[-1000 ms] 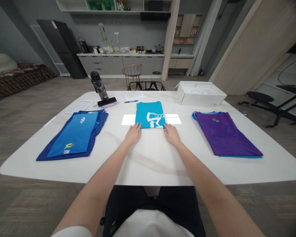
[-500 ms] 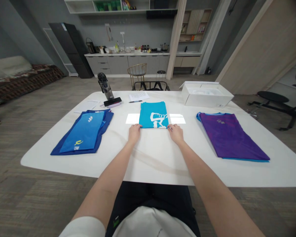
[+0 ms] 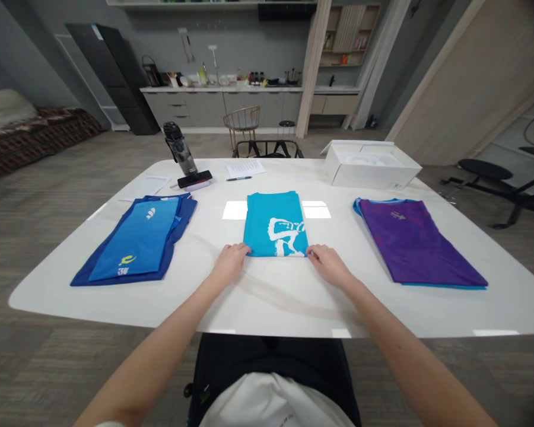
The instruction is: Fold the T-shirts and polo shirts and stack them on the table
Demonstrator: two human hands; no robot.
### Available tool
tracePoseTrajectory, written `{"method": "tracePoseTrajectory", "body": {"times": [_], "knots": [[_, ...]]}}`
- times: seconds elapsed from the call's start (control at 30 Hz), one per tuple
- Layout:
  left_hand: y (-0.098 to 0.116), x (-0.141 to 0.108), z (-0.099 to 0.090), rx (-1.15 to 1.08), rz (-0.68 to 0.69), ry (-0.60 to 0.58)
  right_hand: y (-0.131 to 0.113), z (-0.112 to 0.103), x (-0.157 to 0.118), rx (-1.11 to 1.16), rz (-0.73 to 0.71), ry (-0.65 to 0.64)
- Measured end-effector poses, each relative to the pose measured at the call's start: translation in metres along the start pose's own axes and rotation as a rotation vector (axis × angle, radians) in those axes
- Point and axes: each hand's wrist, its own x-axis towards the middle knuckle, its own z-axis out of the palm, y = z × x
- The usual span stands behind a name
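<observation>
A folded turquoise T-shirt (image 3: pixel 267 219) with white lettering lies flat on the white table in front of me. My left hand (image 3: pixel 232 260) pinches its near left corner, and my right hand (image 3: pixel 328 262) pinches the near right corner. To the left rests a stack of folded blue shirts (image 3: pixel 136 237), the lighter one on top of a darker one. On the right, a folded purple shirt (image 3: pixel 420 243) lies over something bright blue that shows along its edges.
Towards the back of the white table (image 3: pixel 267 296) stand a dark bottle (image 3: pixel 181 148), a black flat object (image 3: pixel 194 178) and an open white box (image 3: pixel 371 166). A pen (image 3: pixel 239 178) lies by a printed sheet (image 3: pixel 245 168). A chair (image 3: pixel 267 148) stands behind the far edge.
Both hands have drawn the turquoise T-shirt towards me, still holding its near corners. The view has also shifted a little.
</observation>
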Motion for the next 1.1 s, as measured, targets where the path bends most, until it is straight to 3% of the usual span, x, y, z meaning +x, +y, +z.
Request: {"method": "tracePoseTrajectory", "body": {"times": [0.23, 0.47, 0.6, 0.67, 0.77, 0.93, 1.1], "knots": [[0.024, -0.073, -0.007, -0.176, 0.008, -0.073, -0.03, -0.005, -0.078, 0.097, 0.079, -0.083], [0.051, -0.106, -0.015, -0.301, -0.049, -0.104, -0.052, -0.009, -0.109, 0.128, 0.185, -0.084], [0.062, -0.114, -0.022, -0.323, -0.027, -0.115, -0.057, -0.019, -0.115, 0.191, 0.196, -0.147], [0.062, -0.108, -0.024, -0.332, -0.023, -0.122, -0.053, -0.023, -0.107, 0.24, 0.191, -0.163], [0.052, -0.084, -0.022, -0.318, -0.039, -0.076, -0.04, -0.022, -0.076, 0.306, 0.207, -0.089], [0.024, -0.018, -0.003, -0.324, -0.157, 0.166, -0.008, -0.006, 0.012, 0.253, 0.272, 0.137], [-0.004, 0.054, 0.02, -0.432, -0.388, 0.281, 0.008, 0.001, 0.091, 0.234, 0.451, 0.109]]}}
